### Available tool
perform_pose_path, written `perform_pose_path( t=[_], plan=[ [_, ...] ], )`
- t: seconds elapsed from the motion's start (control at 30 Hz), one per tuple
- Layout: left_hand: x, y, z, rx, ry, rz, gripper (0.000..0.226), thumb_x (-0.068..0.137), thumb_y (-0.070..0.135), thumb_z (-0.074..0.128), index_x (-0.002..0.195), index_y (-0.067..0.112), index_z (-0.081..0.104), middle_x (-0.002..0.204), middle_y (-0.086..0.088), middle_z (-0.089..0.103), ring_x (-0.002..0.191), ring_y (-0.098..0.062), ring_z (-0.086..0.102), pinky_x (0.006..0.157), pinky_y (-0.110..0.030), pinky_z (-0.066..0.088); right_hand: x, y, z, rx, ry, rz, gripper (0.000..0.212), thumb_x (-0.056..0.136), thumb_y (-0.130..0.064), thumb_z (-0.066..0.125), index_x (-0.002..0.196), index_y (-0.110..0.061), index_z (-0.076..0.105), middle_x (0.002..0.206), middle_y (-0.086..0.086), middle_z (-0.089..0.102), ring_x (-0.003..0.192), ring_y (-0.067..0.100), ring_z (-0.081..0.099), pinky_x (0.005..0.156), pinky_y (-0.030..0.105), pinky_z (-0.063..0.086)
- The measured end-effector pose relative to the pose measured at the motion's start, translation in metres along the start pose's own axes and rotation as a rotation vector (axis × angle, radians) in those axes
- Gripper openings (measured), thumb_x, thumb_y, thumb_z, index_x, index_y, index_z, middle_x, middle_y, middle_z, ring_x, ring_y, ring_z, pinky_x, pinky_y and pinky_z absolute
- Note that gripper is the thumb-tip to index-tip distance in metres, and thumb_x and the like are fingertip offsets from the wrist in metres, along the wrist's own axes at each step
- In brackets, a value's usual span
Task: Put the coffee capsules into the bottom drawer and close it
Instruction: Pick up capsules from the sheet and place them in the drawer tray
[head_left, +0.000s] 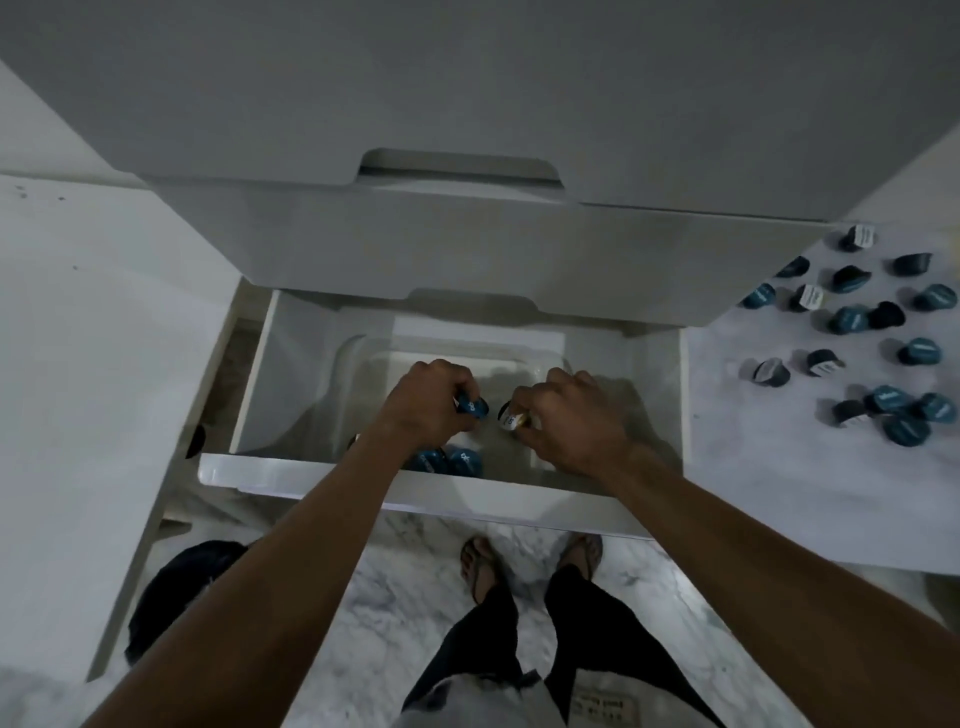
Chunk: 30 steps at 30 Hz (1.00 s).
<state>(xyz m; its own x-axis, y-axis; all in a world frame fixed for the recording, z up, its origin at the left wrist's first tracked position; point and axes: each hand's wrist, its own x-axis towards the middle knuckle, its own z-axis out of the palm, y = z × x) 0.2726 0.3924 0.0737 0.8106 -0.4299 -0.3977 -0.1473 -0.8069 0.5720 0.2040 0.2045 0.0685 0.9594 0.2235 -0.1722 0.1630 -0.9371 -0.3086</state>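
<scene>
The white bottom drawer (332, 475) stands pulled out below me, with a clear plastic tub (353, 353) inside it. Both my hands hang over the tub. My left hand (428, 402) is closed around a blue coffee capsule (474, 407). My right hand (566, 415) is closed on a dark capsule with a white label (511, 418). Two blue capsules (447, 461) lie in the tub near the drawer's front wall, partly hidden by my left arm. Several more capsules (852, 332) lie scattered on the marble floor at the right.
The closed upper drawer (467, 249) overhangs the back of the open one. A white panel (78, 364) fills the left side. A dark bundle (182, 597) lies on the floor at lower left. My feet (530, 566) stand on marble just in front of the drawer.
</scene>
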Motion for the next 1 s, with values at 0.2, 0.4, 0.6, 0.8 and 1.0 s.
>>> perform_pose_path(
  t=[0.2, 0.4, 0.6, 0.8, 1.0],
  plan=[
    [0.01, -0.007, 0.007, 0.005, -0.057, 0.01, 0.022, 0.067, 0.013, 0.086, 0.082, 0.016, 0.07, 0.069, 0.015, 0.059, 0.068, -0.007, 0.059, 0.065, -0.019, 0.046, 0.007, 0.002, 0.006, -0.05, -0.034, -0.021, 0.021, 0.09, -0.037, 0.057, 0.108, -0.026, 0.062, 0.101, -0.001, 0.07, 0.103, 0.022, 0.051, 0.083, 0.035, 0.033],
    [0.011, -0.006, 0.01, -0.048, -0.08, 0.016, 0.027, 0.062, 0.01, 0.089, 0.081, 0.013, 0.069, 0.078, 0.005, 0.066, 0.066, -0.009, 0.056, 0.067, -0.024, 0.05, 0.009, 0.003, 0.005, -0.091, -0.036, -0.036, 0.016, 0.088, -0.037, 0.059, 0.099, -0.026, 0.061, 0.097, -0.005, 0.071, 0.101, 0.021, 0.049, 0.078, 0.034, 0.028],
    [0.009, -0.004, 0.009, -0.077, -0.162, 0.005, 0.036, 0.057, 0.012, 0.092, 0.085, 0.011, 0.07, 0.081, 0.006, 0.065, 0.078, -0.011, 0.064, 0.061, -0.016, 0.049, 0.007, 0.007, 0.003, -0.018, -0.106, 0.029, 0.029, 0.081, -0.047, 0.067, 0.103, -0.029, 0.06, 0.104, -0.004, 0.068, 0.106, 0.019, 0.047, 0.083, 0.035, 0.033],
    [0.011, -0.004, 0.012, -0.104, -0.192, 0.013, 0.024, 0.067, 0.013, 0.087, 0.083, 0.014, 0.069, 0.086, -0.001, 0.069, 0.081, -0.018, 0.066, 0.065, -0.018, 0.05, 0.009, 0.009, 0.002, 0.05, -0.162, 0.08, 0.034, 0.084, -0.053, 0.06, 0.114, -0.038, 0.056, 0.104, 0.002, 0.062, 0.106, 0.02, 0.049, 0.087, 0.036, 0.035],
    [0.012, -0.003, 0.015, -0.051, -0.241, 0.066, 0.024, 0.072, 0.015, 0.084, 0.09, 0.017, 0.068, 0.09, 0.0, 0.069, 0.081, -0.013, 0.064, 0.072, -0.022, 0.053, 0.005, 0.005, -0.007, 0.068, -0.228, 0.11, 0.025, 0.093, -0.044, 0.052, 0.115, -0.038, 0.063, 0.103, 0.004, 0.055, 0.099, 0.02, 0.05, 0.092, 0.035, 0.036]
  ],
)
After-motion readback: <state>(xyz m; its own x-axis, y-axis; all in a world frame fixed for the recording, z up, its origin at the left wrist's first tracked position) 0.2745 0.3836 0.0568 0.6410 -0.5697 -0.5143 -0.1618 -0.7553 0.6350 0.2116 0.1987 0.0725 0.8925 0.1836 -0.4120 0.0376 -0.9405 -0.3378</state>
